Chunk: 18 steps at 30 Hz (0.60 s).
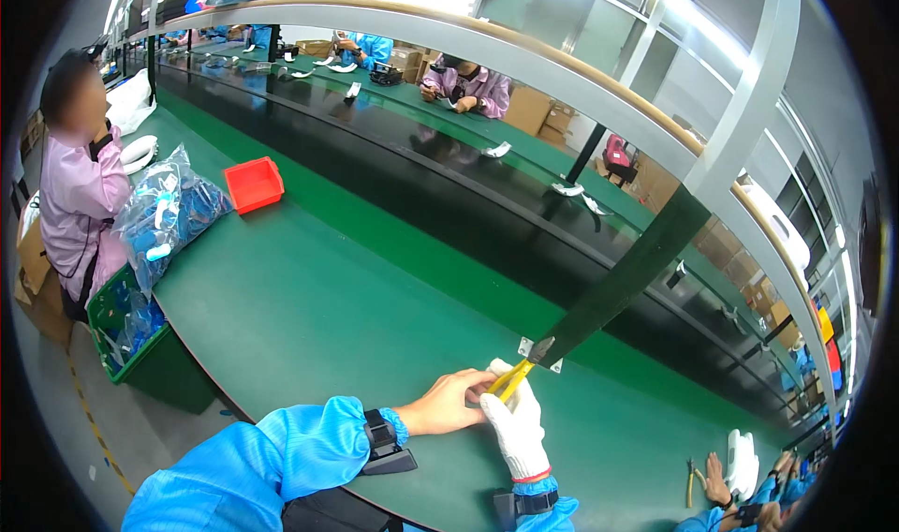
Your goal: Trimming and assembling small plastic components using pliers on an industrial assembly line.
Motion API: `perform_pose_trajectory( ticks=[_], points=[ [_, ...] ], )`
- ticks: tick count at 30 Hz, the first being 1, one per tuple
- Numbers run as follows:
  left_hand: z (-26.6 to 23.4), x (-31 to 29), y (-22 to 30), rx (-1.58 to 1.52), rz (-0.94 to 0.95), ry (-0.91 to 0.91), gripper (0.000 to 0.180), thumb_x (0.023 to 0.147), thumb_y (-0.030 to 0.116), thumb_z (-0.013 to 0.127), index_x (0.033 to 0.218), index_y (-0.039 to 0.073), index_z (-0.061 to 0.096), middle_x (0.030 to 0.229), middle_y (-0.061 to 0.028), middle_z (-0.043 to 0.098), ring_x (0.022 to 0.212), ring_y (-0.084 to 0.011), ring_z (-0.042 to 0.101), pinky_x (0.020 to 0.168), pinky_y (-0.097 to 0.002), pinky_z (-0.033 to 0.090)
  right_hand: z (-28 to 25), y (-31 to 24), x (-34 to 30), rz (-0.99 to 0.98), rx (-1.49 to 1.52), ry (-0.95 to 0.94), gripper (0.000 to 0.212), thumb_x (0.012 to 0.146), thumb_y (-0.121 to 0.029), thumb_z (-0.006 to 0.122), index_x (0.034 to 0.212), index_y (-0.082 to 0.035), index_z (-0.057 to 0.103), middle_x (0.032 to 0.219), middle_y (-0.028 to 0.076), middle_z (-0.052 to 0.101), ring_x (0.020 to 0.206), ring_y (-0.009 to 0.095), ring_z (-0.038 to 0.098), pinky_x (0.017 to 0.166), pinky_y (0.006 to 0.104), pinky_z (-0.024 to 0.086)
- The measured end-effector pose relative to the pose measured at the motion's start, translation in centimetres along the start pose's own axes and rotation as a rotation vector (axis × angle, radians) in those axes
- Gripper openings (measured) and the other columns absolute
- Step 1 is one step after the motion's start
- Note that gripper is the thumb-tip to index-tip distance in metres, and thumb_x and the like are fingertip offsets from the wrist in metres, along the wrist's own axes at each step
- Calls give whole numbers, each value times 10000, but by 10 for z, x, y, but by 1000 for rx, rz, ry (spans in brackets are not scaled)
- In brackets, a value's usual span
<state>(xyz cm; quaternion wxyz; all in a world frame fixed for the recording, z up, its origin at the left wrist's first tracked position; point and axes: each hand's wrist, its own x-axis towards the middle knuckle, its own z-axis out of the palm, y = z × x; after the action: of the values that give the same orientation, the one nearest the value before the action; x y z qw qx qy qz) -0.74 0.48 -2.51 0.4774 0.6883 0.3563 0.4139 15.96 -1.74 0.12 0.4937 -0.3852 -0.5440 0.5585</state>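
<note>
Near the foot of a dark post, my right hand (pixel 517 427), in a white knitted glove, is closed around a pair of pliers (pixel 510 379) with yellow handles. The pliers' dark jaws point up and away, just in front of the post's metal foot plate (pixel 556 365); whether they touch it I cannot tell. From the left comes my bare left hand (pixel 448 404), its fingers curled against the handles beside the glove. Its palm side is hidden. Both of my forearms wear blue sleeves with black wrist straps.
The dark post (pixel 627 279) rises from the green table (pixel 309 317) to an overhead shelf. At left are a red bin (pixel 253 185), a bag of blue parts (pixel 173 215), a green crate (pixel 154 354) and a seated person. At lower right, a co-worker's hand (pixel 716 483) lies beside other pliers (pixel 691 483).
</note>
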Motion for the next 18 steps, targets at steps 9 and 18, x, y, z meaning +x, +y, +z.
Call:
perform_pose_trajectory(
  ticks=[9,18],
  points=[
    [0,0,-5,-71,-42,18,671,831,206,793,1390,-11,493,1227,-147,648,1122,-238,631,955,-359,519,2,3,3,4,-37,29,680,889,-92,733,1451,68,385,1355,178,517,1241,263,554,1069,391,460],
    [-1,-1,1,-90,-74,-25,671,845,184,795,1414,12,485,1263,-130,632,1146,-208,623,982,-350,515,-1,6,2,28,45,35,674,886,-70,719,1450,76,380,1344,182,516,1235,270,555,1053,386,481]
  ],
)
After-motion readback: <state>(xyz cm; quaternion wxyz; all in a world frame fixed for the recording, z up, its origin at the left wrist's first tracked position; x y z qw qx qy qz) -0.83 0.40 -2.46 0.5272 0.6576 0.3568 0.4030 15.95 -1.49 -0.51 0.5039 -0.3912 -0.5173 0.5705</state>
